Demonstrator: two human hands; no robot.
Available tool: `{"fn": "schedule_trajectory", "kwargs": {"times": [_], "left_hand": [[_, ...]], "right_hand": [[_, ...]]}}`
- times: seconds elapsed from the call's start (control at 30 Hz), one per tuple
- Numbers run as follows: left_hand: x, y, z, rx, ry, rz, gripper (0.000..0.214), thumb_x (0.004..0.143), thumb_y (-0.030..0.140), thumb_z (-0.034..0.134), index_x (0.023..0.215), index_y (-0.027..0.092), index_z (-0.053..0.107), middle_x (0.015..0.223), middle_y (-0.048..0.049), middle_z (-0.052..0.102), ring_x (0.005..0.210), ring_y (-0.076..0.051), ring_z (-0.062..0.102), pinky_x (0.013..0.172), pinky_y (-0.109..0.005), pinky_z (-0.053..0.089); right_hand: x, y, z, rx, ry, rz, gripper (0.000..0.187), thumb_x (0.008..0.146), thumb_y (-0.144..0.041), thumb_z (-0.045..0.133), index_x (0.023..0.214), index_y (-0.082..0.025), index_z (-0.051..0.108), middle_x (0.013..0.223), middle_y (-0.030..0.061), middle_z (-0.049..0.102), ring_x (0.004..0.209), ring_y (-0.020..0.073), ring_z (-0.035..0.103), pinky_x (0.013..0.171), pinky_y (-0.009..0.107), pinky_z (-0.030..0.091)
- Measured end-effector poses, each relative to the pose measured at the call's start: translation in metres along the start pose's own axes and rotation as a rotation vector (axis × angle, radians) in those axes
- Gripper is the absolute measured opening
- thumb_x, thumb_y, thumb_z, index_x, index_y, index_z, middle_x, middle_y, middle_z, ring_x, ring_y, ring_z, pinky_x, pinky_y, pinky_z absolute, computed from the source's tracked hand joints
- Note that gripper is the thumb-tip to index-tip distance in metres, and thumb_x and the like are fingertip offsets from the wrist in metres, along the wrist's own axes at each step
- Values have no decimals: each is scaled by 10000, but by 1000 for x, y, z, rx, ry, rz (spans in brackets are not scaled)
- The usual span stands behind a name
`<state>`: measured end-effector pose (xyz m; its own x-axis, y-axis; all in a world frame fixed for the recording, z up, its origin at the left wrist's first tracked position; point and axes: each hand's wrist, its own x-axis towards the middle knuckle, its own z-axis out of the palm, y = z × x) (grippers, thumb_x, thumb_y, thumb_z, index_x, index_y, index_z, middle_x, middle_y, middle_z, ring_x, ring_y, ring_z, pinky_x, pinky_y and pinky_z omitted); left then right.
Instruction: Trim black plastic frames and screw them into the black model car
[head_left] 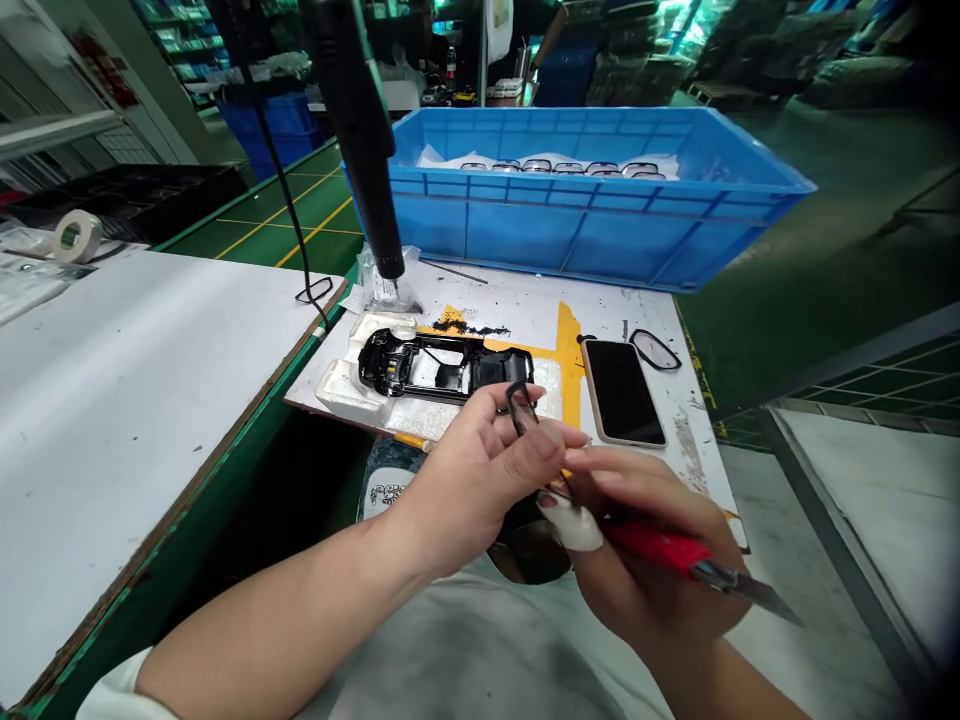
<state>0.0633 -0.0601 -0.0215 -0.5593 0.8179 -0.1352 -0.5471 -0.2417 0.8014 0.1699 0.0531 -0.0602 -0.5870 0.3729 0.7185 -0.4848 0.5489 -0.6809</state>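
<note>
In the head view, the left hand [480,470] pinches 1 small black-rimmed frame [513,405] with a clear middle between thumb and fingers, above the table's near edge. The right hand [675,500] curls around 1 knife [660,548] with a red handle and bare metal blade, pointing away from the frame; its wrapped thumb and forefinger come together at the frame's lower end, though whether they pinch it I cannot tell.

Just beyond, 1 glossy black car-shaped shell [442,375] lies in chipped white foam [345,385]. To its right are 1 dark-screened phone [624,392] and 1 loose rimmed piece [655,350]. Black shavings [472,328] lie beyond the shell, near 1 crinkled plastic bag [382,290], its label too small to read. Behind, 1 ribbed blue plastic crate [525,225] holds at least 6 rimmed pieces [537,165].
</note>
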Motion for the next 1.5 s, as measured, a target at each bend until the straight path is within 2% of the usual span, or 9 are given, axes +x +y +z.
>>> {"fn": "schedule_trajectory", "kwargs": {"times": [0.17, 0.23, 0.33, 0.4, 0.53, 0.8, 1.03, 1.33, 1.5], "left_hand": [[0, -7, -1, 44, -95, 81, 699, 792, 671, 751, 1238, 207, 479, 1186, -117, 682, 1031, -234, 693, 922, -358, 531], [-2, -7, -6, 124, -129, 133, 698, 804, 682, 728, 1266, 215, 492, 1243, -115, 646, 1134, -254, 655, 973, -368, 516], [-5, -8, -11, 262, -105, 189, 561, 856, 503, 777, 1276, 243, 513, 1262, -84, 619, 1212, -236, 601, 1047, -365, 470], [-8, -11, -11, 285, -93, 224, 549, 867, 394, 798, 1311, 277, 498, 1322, -72, 586, 1269, -238, 566, 1087, -380, 442], [-10, -18, -4, 252, -114, 197, 862, 767, 365, 892, 1457, 342, 375, 1580, -90, 364, 1418, -284, 441, 1148, -412, 399], [5, -10, 10, -15, -117, 44, 763, 765, 299, 897, 1370, 248, 434, 1093, -31, 577, 861, -92, 617, 776, -231, 554], [-9, 4, -6, 255, -115, 110, 804, 765, 150, 870, 1389, 421, 443, 1195, -5, 507, 930, -119, 666, 783, -248, 570], [-18, 14, -8, 489, -230, 162, 868, 763, 159, 874, 1433, 487, 429, 1130, 24, 547, 898, -83, 604, 794, -211, 531], [-19, 11, -9, 548, -212, 148, 796, 826, 248, 831, 1454, 480, 401, 1163, 3, 524, 888, -97, 588, 771, -233, 537]], "right_hand": [[6, -2, 1, 45, 215, 127, 388, 785, -10, 720, 1062, -277, 674, 1044, 11, 732, 940, 225, 728, 868, 472, 642], [13, -7, 0, 107, 351, 316, 269, 810, -115, 763, 993, -280, 653, 914, -10, 738, 745, 205, 737, 627, 385, 655], [25, -17, 0, 251, 416, 526, 219, 833, -239, 781, 934, -255, 587, 773, -25, 731, 546, 190, 704, 293, 208, 428], [29, -21, 1, 306, 437, 521, 230, 827, -226, 780, 906, -239, 564, 786, -28, 734, 538, 183, 706, 277, 173, 402], [24, -21, 10, 275, 450, 420, 196, 852, -137, 725, 898, -230, 559, 900, -31, 721, 657, 150, 737, 517, 238, 628], [-17, 3, 15, -2, 210, -39, 384, 793, 25, 667, 1113, -184, 627, 1180, 94, 690, 1064, 244, 691, 913, 465, 622], [-13, 9, -32, -36, 98, 129, 431, 931, -141, 576, 1352, -233, 593, 796, 16, 563, 622, 120, 523, 487, 257, 416], [51, -8, -60, -345, -414, -5, 494, 921, -66, 566, 1377, -256, 573, 1118, 33, 672, 986, 118, 654, 832, 223, 513], [66, -21, -43, -472, -405, -28, 228, 1030, -363, 467, 1027, -175, 595, 819, -1, 596, 687, 76, 554, 594, 197, 442]]}}
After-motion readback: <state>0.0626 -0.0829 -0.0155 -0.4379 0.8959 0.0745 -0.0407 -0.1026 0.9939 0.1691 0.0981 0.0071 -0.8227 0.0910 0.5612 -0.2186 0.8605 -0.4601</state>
